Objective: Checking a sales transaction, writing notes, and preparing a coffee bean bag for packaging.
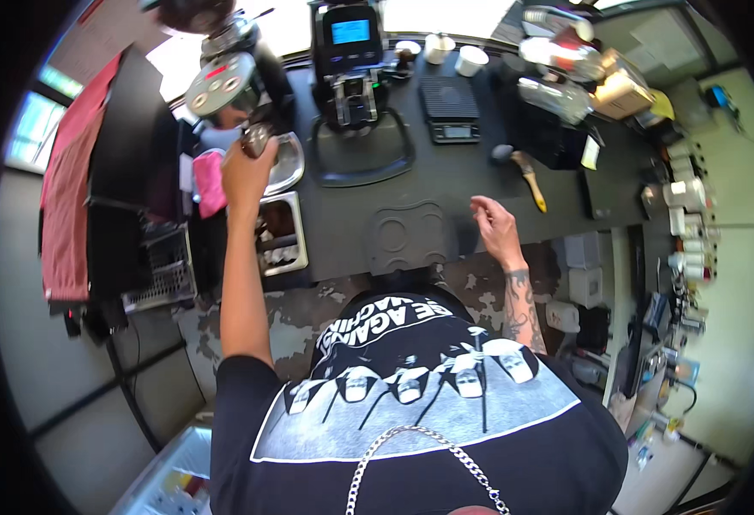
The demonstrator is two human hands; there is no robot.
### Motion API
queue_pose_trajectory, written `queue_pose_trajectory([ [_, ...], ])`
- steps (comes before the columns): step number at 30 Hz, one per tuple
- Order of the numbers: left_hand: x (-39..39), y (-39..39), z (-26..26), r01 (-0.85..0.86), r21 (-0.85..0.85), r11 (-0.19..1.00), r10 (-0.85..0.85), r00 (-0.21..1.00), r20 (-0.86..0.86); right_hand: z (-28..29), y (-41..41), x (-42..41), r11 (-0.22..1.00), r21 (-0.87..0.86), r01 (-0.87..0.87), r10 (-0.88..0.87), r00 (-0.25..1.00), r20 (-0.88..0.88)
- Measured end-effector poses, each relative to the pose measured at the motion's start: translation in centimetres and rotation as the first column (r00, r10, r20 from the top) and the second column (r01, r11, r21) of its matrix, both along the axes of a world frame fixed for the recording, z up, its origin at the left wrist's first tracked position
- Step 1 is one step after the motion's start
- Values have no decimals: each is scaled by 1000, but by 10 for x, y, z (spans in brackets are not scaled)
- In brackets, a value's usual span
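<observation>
At the left of the counter [338,251], my left hand [248,167] closes on a rounded, shiny dark object [257,138], too covered by the fingers to identify, just below the dial-topped coffee grinder [222,87]. A metal-rimmed drip tray [287,164] lies partly behind that hand. My right hand [498,228] hovers near the counter's front edge with its fingers loosely curled and nothing in them. Left of it lies a black rubber tamping mat [409,235]. Beyond and to its right is a brush with a yellow-tipped handle [531,183].
A second grinder with a lit screen [350,64] stands at the back centre, a black digital scale [451,109] and white cups [471,61] to its right. A metal knock box [296,238] and pink cloth [208,183] are at left. Plastic bottles [554,100] crowd the back right.
</observation>
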State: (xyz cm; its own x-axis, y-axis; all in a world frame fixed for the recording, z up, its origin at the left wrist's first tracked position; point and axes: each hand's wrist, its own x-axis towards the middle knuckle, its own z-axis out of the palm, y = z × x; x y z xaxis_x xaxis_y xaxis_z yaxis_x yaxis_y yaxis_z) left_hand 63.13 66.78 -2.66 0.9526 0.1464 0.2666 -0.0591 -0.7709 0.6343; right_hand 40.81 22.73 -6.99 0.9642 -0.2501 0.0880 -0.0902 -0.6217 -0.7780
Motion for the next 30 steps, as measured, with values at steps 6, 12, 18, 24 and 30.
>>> queue_pose_trajectory([
  [6, -95, -50, 24, 248, -434, 866, -308, 948, -73, 13, -24, 43, 945, -96, 314, -296, 941, 165],
  [12, -164, -83, -8, 255, -582, 772, -419, 893, -165, -13, -15, 168, 907, -376, 188, -187, 982, 38],
  [18, -200, -85, -14, 222, -641, 734, -413, 896, -163, -34, -3, 203, 794, -558, 239, -289, 957, -1],
  [24, -214, -88, -42, 173, -761, 625, -448, 878, -169, 2, -17, 71, 924, -374, 74, 39, 957, 287],
  [30, -194, -139, -37, 205, -748, 631, -496, 848, -186, 4, -199, -48, 706, -270, 655, -590, 754, 288],
])
